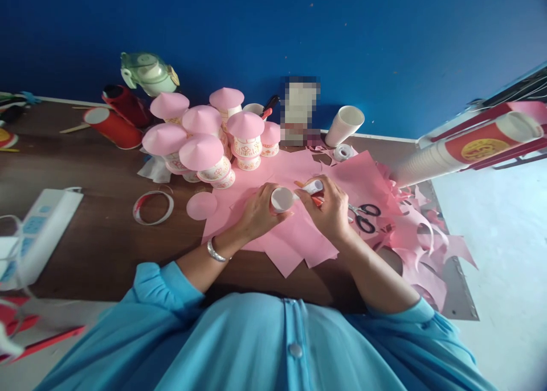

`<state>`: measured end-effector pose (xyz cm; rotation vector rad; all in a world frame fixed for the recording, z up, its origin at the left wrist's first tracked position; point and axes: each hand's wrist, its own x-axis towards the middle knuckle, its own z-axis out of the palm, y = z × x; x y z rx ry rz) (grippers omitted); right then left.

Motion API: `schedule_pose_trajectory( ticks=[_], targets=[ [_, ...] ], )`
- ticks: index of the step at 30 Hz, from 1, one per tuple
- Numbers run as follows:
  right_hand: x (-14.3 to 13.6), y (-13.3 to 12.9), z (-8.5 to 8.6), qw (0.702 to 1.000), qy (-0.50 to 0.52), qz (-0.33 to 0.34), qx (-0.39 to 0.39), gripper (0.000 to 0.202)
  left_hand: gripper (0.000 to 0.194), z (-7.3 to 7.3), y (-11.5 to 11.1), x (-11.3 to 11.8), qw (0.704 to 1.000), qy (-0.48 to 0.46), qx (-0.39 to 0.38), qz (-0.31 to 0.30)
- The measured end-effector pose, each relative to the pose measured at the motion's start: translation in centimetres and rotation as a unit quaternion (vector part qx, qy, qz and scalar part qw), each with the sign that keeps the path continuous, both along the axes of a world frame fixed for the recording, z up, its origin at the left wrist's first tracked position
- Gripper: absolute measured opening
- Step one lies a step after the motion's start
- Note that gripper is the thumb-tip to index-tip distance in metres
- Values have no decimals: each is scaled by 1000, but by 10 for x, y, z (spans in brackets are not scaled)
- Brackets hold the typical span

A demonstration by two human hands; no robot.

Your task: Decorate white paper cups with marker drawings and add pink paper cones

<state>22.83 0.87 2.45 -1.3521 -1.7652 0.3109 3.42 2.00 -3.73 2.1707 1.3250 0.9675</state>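
My left hand [260, 211] is wrapped round a small paper cup [282, 199], whose pale round end faces up. In my right hand [328, 206] is a white glue tube [315, 187], its tip close to the cup's rim. Both hands are above overlapping pink paper sheets [285, 254]. Left of my left hand lies a flat pink paper disc [201, 206]. Behind it stand several patterned paper cups with pink cone tops [201, 152]. Scissors with black handles [366, 218] lie just right of my right hand.
A tape ring [152, 208] and a white power strip [45, 237] lie at left. Red cups [113, 127] and a green-lidded bottle [149, 73] are at back left. A white cup [345, 126], a long cup stack [470, 149] and pink scraps [421, 248] are at right.
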Motion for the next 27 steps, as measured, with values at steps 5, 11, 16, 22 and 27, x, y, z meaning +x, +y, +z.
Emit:
schedule_pose_trajectory(
  ticks=[5, 11, 16, 22, 27],
  targets=[
    [-1, -1, -3, 999, 5, 13, 31, 15, 40, 4, 0, 0, 1000, 1, -19, 1],
    [2, -4, -3, 1000, -13, 17, 23, 15, 40, 4, -1, 0, 1000, -2, -18, 1],
    [2, -13, 1, 999, -13, 27, 26, 12, 39, 0, -1, -1, 1000, -21, -15, 0],
    [-2, -15, 1, 996, -28, 39, 82, 6, 41, 0, 0, -3, 999, -41, 3, -13],
    [-5, -20, -2, 992, -38, 55, 103, 11, 37, 2, 0, -4, 999, -32, 26, -30]
  ],
)
